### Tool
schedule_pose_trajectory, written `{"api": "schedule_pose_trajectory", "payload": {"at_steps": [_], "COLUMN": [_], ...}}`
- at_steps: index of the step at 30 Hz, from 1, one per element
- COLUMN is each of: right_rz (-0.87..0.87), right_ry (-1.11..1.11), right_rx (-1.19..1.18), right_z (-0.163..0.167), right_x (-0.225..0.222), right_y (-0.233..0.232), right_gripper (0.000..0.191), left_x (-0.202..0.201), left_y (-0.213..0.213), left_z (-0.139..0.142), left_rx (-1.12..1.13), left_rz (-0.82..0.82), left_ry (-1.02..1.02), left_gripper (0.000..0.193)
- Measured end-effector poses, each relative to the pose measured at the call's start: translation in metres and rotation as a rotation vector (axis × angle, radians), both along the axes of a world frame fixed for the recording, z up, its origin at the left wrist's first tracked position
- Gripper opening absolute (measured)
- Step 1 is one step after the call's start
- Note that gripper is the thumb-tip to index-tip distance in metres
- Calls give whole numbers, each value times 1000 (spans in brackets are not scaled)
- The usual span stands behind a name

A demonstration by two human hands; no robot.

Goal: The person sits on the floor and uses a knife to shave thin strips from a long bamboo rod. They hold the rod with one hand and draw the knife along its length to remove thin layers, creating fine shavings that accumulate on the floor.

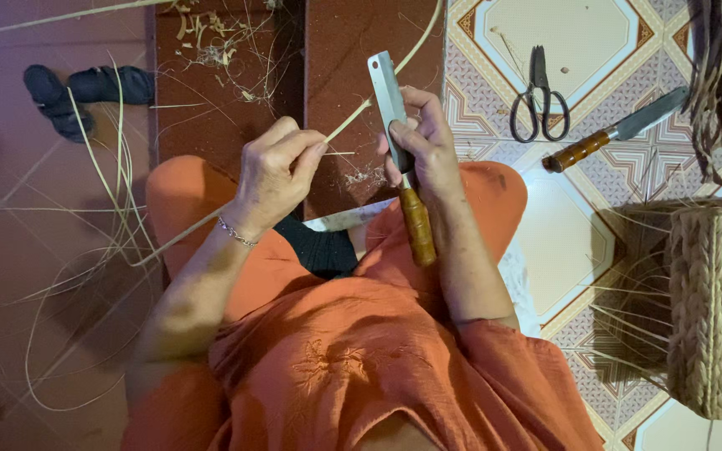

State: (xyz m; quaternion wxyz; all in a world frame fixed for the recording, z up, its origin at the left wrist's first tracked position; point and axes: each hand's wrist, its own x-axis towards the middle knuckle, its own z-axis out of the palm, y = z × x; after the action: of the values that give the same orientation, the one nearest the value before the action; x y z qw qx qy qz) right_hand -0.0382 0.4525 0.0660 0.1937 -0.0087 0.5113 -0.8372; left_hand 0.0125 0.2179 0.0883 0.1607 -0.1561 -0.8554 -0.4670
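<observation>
Right hand: the right hand (428, 146) is clamped on a knife (403, 159), blade pointing far, wooden handle near.
Left hand: the left hand (276, 171) pinches a thin cane strip (353, 117) against the blade.
Progress: shavings (211, 38) lie far left and loose strips (110, 209) left, so some cane looks trimmed; this strip is mid-shave.
Right side: basket (716, 309) near; scissors (538, 96) and a second knife (616, 132) far.
</observation>
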Motion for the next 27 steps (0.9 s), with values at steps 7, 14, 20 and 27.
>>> {"api": "schedule_pose_trajectory", "payload": {"at_steps": [7,14,20,27], "right_rz": [-294,-617,29,330], "right_ry": [242,122,-31,-50], "right_rx": [420,-13,-56,-27], "right_z": [-35,-23,-11,10], "right_x": [-23,-59,-5,19], "right_y": [28,102,16,-47], "right_gripper": [34,47,64,43], "left_x": [4,5,0,6], "left_y": [-14,-50,-34,-25], "left_z": [2,16,-2,-9], "left_rx": [-19,81,138,176], "left_rz": [2,48,-1,-54], "left_ry": [4,-142,-170,-213], "left_gripper": [3,6,8,13]}}
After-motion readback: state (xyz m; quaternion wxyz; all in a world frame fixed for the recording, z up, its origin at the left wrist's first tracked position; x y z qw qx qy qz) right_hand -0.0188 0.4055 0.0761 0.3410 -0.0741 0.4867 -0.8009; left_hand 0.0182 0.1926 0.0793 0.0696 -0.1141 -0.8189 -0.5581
